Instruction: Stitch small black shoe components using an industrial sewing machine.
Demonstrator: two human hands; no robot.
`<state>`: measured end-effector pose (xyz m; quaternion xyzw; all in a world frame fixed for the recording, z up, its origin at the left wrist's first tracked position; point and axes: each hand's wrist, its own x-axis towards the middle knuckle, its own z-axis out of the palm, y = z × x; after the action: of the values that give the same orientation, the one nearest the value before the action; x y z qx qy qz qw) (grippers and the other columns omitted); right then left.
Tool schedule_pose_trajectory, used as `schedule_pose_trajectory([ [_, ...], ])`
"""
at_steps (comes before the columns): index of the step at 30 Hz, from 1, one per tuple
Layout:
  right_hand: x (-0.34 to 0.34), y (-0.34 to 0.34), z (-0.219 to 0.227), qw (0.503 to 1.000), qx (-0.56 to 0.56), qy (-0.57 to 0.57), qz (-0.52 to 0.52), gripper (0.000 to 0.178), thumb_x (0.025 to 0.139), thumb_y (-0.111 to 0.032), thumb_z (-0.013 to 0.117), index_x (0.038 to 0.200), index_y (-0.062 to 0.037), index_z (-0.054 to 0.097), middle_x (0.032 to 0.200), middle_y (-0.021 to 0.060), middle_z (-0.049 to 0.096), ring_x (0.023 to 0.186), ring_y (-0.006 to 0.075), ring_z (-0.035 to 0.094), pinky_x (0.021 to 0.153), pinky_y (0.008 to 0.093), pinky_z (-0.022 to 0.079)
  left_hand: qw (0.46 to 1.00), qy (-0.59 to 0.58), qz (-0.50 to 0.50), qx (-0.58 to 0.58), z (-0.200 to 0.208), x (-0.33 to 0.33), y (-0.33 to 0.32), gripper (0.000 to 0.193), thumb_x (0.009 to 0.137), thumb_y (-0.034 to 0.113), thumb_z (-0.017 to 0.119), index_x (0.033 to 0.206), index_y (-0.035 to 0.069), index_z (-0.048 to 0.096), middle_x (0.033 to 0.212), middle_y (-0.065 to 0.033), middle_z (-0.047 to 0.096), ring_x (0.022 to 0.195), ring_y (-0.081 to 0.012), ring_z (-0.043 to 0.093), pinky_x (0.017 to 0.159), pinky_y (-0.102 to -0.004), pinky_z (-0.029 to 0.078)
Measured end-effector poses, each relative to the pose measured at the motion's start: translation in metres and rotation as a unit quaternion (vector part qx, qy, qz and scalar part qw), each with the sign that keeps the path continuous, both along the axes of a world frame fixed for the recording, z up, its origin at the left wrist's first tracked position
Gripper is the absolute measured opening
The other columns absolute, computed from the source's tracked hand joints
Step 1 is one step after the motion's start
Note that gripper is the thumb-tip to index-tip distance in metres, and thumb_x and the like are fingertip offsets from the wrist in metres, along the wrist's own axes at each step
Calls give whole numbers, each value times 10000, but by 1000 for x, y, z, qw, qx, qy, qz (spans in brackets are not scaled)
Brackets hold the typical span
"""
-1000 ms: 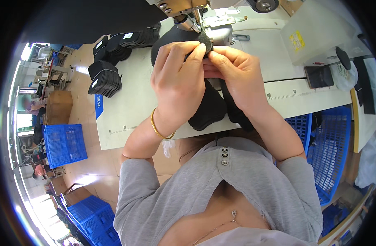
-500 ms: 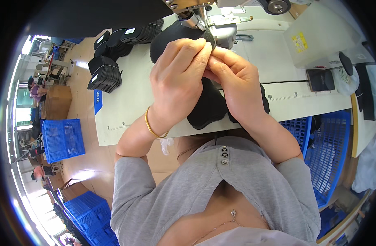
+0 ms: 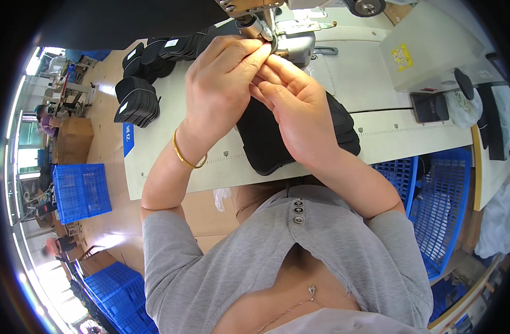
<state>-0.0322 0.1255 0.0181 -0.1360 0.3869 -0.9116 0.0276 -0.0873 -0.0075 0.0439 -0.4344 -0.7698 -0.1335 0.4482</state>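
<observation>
At the top centre, both hands meet just below the presser foot of a sewing machine (image 3: pixel 255 26). My left hand (image 3: pixel 219 80), with a gold bangle at the wrist, pinches the edge of a black fabric piece (image 3: pixel 274 44) close to the needle area. My right hand (image 3: pixel 302 106) is curled against the left fingertips at that same edge; its grip is partly hidden. Most of the held piece is behind my left hand. Beneath my right hand and forearm lie black fabric pieces (image 3: pixel 266 147) in a pile near the table's front edge.
Bundled stacks of black pieces (image 3: pixel 137 103) stand on the white table (image 3: pixel 160 172) at left. At right are a translucent box (image 3: pixel 433 55), a dark phone-like device (image 3: pixel 429 107) and a blue crate (image 3: pixel 441 211) below the table. More blue crates (image 3: pixel 82 192) are on the floor at left.
Both hands have shifted left and slightly up toward the machine. The black piece has turned and slid mostly behind my left hand. My right fingers look less tightly bunched.
</observation>
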Motion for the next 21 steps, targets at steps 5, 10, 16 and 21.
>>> schedule_pose_trajectory([
  [5,2,1,1,1000,25,-10,-7,510,937,38,465,1434,81,361,1393,166,505,1225,176,541,1042,292,442,1000,-13,12,19,-2,3,5,291,610,7,668,899,-3,704,869,-55,663,804,-212,633,647,-303,543],
  [10,4,5,2,999,49,-20,-4,500,946,26,462,1436,68,371,1392,154,510,1221,163,541,1037,276,433,998,-7,54,35,-5,7,12,272,609,10,665,880,12,691,825,-45,623,786,-202,607,632,-302,524],
  [16,3,8,-1,996,89,-15,-18,459,957,3,454,1411,65,418,1370,144,529,1212,155,542,1026,279,440,995,-27,87,40,-3,13,20,233,605,35,666,838,23,663,792,-42,593,750,-213,579,599,-314,501],
  [21,3,11,-3,994,103,-23,-19,435,964,-5,443,1393,66,444,1349,142,545,1201,158,548,1026,279,440,993,-52,92,50,-1,16,23,201,660,-20,643,857,6,673,815,-63,625,739,-231,601,632,-319,509],
])
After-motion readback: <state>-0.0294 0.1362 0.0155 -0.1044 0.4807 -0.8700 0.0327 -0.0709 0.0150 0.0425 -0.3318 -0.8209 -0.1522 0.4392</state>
